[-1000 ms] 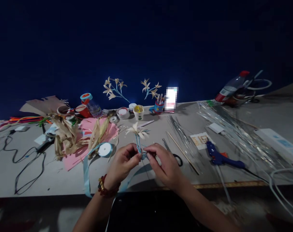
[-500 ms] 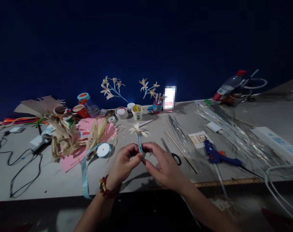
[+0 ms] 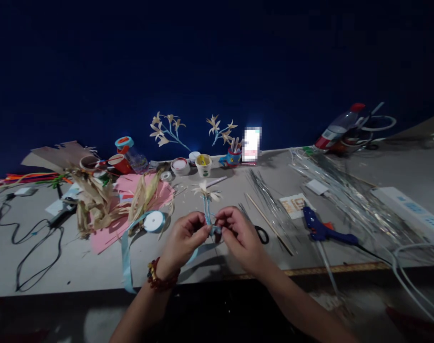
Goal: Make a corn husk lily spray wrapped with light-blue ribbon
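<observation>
A pale craft flower (image 3: 205,191) with narrow petals stands upright above my hands in the head view, on thin stems wrapped in light blue. My left hand (image 3: 186,240), with a beaded bracelet at the wrist, pinches those stems low down between thumb and fingers. Close beside it, my right hand (image 3: 242,243) is closed on a light blue strip (image 3: 216,229) at the stems. The strip's lower part is partly hidden by the fingers. Behind my right hand lie scissors (image 3: 262,235) with black handles.
Left of my hands are a light blue ribbon roll (image 3: 154,221), dried husks (image 3: 91,205) and pink paper (image 3: 108,236). Rightward lie metal wires (image 3: 270,195), a wooden stick (image 3: 269,224) and a blue glue gun (image 3: 320,231) with its cord. Cups and two flower sprays (image 3: 169,131) are at the back.
My right hand has drawn slightly away from the stems and its fingers have shifted, showing more of the light blue strip between the hands. My left hand keeps its hold.
</observation>
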Motion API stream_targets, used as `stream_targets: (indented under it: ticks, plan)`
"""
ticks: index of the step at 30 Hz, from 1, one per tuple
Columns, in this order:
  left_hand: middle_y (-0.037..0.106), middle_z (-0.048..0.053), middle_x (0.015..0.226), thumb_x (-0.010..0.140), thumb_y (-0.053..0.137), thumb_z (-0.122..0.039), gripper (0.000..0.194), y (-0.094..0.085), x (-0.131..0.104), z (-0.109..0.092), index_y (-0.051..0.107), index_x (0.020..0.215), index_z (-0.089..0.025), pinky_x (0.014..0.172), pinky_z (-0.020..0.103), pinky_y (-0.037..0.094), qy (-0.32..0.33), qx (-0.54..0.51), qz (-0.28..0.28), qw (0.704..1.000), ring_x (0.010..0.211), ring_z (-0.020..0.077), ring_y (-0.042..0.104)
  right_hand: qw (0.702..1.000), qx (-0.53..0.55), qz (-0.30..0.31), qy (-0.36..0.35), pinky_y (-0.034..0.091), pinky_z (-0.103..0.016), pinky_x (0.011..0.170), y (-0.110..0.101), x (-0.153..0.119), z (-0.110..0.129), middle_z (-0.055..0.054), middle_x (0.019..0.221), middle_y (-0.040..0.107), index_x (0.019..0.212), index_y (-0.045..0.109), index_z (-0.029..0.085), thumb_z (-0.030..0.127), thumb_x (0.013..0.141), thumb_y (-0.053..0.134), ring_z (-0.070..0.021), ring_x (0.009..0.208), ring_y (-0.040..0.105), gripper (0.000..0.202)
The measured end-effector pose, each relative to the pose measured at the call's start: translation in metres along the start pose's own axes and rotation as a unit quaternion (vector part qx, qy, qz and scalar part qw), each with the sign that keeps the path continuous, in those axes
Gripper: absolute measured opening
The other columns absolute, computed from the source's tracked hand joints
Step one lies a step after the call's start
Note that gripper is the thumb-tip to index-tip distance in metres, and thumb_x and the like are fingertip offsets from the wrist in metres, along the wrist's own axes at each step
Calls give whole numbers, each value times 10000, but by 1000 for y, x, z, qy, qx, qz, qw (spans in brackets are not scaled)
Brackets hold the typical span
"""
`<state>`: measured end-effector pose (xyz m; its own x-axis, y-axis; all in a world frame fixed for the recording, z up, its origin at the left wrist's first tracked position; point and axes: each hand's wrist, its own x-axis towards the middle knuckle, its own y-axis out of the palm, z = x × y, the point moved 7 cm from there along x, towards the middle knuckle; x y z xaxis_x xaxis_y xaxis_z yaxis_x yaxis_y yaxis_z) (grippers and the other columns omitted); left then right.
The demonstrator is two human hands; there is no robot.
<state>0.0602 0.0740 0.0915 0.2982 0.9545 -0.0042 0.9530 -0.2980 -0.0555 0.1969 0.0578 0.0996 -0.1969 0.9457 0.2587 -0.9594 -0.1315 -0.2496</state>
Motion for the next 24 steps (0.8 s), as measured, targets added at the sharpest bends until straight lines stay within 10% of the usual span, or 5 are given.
stream_targets:
  ticks: [14,24]
  plan:
    - [495,-23,648,868,586,-338,214,-5,-7,-10,522,746,-174,554,223,332,2,118,55,991,603,110,413,979,-150,135,-23,445,-222,610,-13,1,34,-18,926,675,985,598,221,188,848,572,-159,806,624,143]
    - [546,-1,677,825,670,-314,186,6,-7,-6,597,769,-152,600,231,412,-29,-47,88,995,629,119,497,967,-193,133,-103,442,-253,677,-16,-2,40,-27,818,679,891,643,197,208,903,522,-158,742,614,122]
